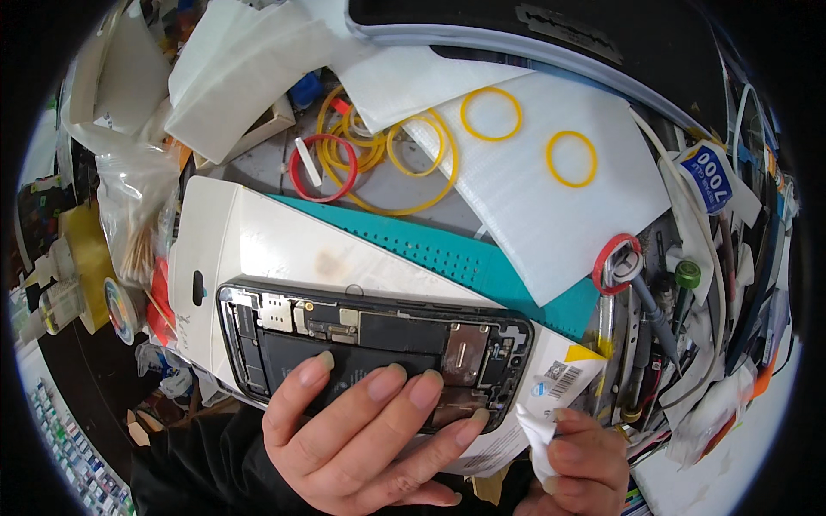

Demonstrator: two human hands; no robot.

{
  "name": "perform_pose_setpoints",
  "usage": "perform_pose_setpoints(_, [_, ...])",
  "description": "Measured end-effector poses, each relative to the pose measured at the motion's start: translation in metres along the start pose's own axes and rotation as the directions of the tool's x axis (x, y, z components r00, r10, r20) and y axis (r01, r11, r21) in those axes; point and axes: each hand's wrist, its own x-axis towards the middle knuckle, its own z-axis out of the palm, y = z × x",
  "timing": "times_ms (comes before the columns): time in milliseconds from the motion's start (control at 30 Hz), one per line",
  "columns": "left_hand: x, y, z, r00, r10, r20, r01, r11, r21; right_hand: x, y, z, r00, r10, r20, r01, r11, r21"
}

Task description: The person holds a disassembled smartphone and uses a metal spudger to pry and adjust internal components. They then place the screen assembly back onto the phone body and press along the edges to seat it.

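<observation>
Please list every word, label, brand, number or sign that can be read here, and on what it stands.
Blue label: white words and a number, legible, but I do not copy them.
White box: barcode and square code at its lower right; fine print there is too small to read.
Battery: faint print, too small to read.
Blade: any marking is too small to read.

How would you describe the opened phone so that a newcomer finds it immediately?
Find the big white box in the middle of the picture. On it, partly under the left hand, lies the opened phone. Unlike the teal mat nearby, it has a dark frame with bare circuit parts inside.
</observation>
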Motion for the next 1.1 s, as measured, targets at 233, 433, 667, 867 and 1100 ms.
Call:
perform_pose_setpoints(233, [0.007, -0.007, 0.009, 0.995, 0.073, -0.073, -0.071, 0.997, 0.024, 0.001, 0.003, 0.0, 0.999, -0.008, 0.044, 0.008, 1.0, 0.009])
perform_pose_setpoints(433, [0.002, -0.008, 0.012, 0.994, 0.072, -0.081, -0.071, 0.997, 0.014, 0.003, 0.006, -0.005, 0.992, -0.041, 0.116, 0.04, 0.999, 0.009])
perform_pose_setpoints(667, [0.005, -0.01, 0.01, 0.994, 0.082, -0.077, -0.082, 0.997, 0.002, 0.003, 0.011, -0.005, 0.989, -0.083, 0.122, 0.082, 0.997, 0.012])
perform_pose_setpoints(867, [0.002, -0.005, 0.008, 0.998, 0.039, -0.056, -0.039, 0.999, 0.006, -0.005, 0.013, -0.008, 0.987, -0.084, 0.137, 0.086, 0.996, -0.008])
perform_pose_setpoints(1100, [0.003, -0.004, 0.011, 0.996, 0.022, -0.087, -0.021, 1.0, 0.01, 0.015, 0.007, -0.02, 0.915, 0.249, 0.317, -0.319, 0.928, 0.191])
